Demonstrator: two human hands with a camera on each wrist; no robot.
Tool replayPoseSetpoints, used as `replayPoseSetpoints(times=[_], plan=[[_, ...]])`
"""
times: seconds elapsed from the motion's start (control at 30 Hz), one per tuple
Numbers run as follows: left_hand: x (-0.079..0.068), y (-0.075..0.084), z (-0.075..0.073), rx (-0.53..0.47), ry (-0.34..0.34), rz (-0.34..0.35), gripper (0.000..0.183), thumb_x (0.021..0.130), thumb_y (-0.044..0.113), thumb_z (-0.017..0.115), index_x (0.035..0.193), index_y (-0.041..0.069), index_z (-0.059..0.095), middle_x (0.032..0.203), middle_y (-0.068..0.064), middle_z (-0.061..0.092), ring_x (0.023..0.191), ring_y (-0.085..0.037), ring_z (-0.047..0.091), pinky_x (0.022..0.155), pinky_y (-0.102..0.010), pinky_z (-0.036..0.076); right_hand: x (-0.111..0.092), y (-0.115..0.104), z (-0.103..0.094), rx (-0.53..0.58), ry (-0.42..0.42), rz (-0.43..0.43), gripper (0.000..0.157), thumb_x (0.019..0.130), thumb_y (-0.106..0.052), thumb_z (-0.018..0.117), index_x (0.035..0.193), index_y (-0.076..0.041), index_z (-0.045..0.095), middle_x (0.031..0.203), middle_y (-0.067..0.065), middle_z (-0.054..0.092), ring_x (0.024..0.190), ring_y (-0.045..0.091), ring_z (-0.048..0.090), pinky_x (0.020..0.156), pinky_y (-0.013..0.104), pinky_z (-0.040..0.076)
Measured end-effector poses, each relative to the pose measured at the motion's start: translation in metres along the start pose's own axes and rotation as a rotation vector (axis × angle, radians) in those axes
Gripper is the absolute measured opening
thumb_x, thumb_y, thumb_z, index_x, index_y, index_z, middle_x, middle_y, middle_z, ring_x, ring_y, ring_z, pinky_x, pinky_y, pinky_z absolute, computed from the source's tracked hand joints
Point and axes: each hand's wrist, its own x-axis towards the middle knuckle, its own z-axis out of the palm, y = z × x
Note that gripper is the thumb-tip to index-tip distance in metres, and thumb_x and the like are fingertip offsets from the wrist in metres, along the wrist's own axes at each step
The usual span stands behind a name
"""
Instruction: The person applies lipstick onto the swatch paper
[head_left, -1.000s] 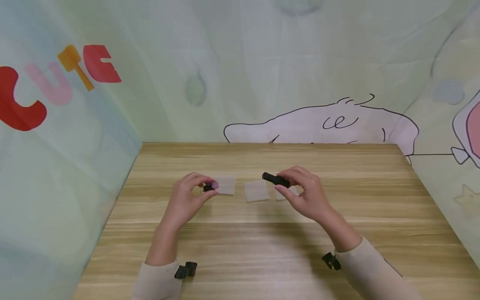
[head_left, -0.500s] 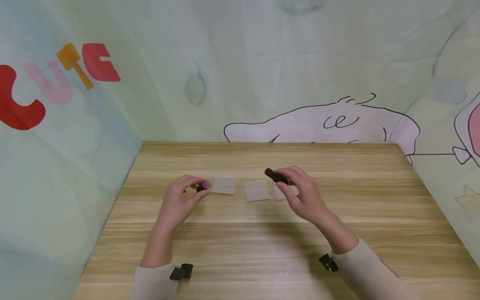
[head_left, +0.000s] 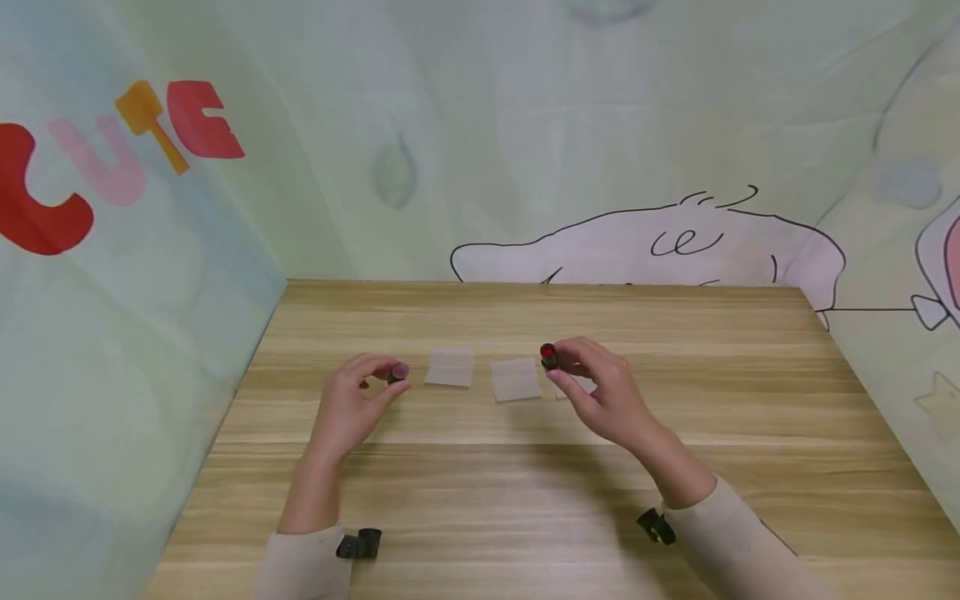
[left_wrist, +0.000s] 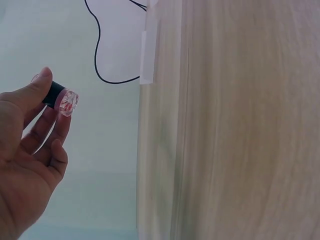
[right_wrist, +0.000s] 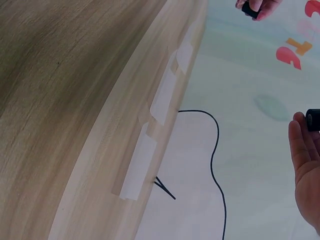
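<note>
My left hand (head_left: 348, 408) pinches a small black cap (head_left: 396, 374) between thumb and fingertips, left of the pale squares. In the left wrist view this cap (left_wrist: 60, 97) shows a clear faceted top and a pink band. My right hand (head_left: 611, 396) holds a lipstick (head_left: 550, 357), a short black tube with red inside its end, which faces the head camera. It is raised above the table, overlapping the rightmost square in the head view. Only part of the black tube (right_wrist: 313, 120) shows at the edge of the right wrist view, against the fingers.
Three pale square sheets lie in a row on the wooden table (head_left: 480, 500): a left one (head_left: 449, 368), a middle one (head_left: 515, 380) and a right one (head_left: 576, 387), partly hidden by my right hand. A printed cloth wall (head_left: 337, 167) stands behind and at the sides.
My left hand has moved left with the cap, away from the left square. The lipstick in my right hand has turned from lying sideways to pointing its red end towards the head camera.
</note>
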Motion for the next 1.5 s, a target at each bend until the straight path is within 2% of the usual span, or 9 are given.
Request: replayPoseSetpoints(times=[0.27,0.6,0.9,1.17,1.5], plan=[[0.000,-0.011,-0.002,0.007,0.003,-0.025,0.022,0.084,0.007,0.083,0.105,0.005,0.075,0.100,-0.007,0.073,0.092,-0.023,0.066,0.079,-0.045,0.049,0.001,0.001,0.002,-0.006,0.006,-0.033,0.032,0.081,0.015,0.075,0.111,0.004,0.066,0.104,0.013,0.071,0.092,0.027,0.073,0.082,0.028,0.058],[0.001,-0.019,-0.003,0.001,0.003,-0.014,0.020,0.084,0.007,0.082,0.102,0.006,0.075,0.099,-0.007,0.074,0.091,-0.023,0.067,0.079,-0.044,0.050,-0.001,0.004,0.004,-0.025,0.005,-0.015,0.031,0.082,0.013,0.076,0.110,0.004,0.066,0.104,0.011,0.071,0.091,0.025,0.073,0.081,0.030,0.059],[0.003,-0.031,-0.006,-0.005,0.018,-0.057,0.021,0.084,0.004,0.082,0.103,0.004,0.075,0.100,-0.009,0.074,0.093,-0.025,0.068,0.080,-0.043,0.050,-0.001,0.004,0.005,-0.036,0.009,-0.025,0.034,0.080,0.015,0.076,0.111,0.005,0.065,0.104,0.011,0.071,0.090,0.026,0.073,0.080,0.031,0.059],[-0.003,-0.041,-0.012,-0.005,0.026,-0.115,0.022,0.085,0.005,0.081,0.106,0.002,0.074,0.101,-0.010,0.073,0.095,-0.025,0.068,0.084,-0.041,0.051,-0.001,0.003,0.005,-0.032,-0.003,-0.015,0.034,0.081,0.014,0.076,0.112,0.004,0.066,0.104,0.011,0.071,0.091,0.026,0.073,0.080,0.031,0.059],[-0.011,-0.051,-0.024,0.014,0.047,-0.125,0.024,0.085,0.005,0.081,0.108,0.001,0.074,0.102,-0.011,0.074,0.096,-0.026,0.069,0.080,-0.039,0.052,-0.002,0.005,0.006,-0.033,-0.011,0.008,0.033,0.082,0.014,0.075,0.112,0.004,0.066,0.104,0.012,0.071,0.091,0.024,0.072,0.081,0.030,0.059]])
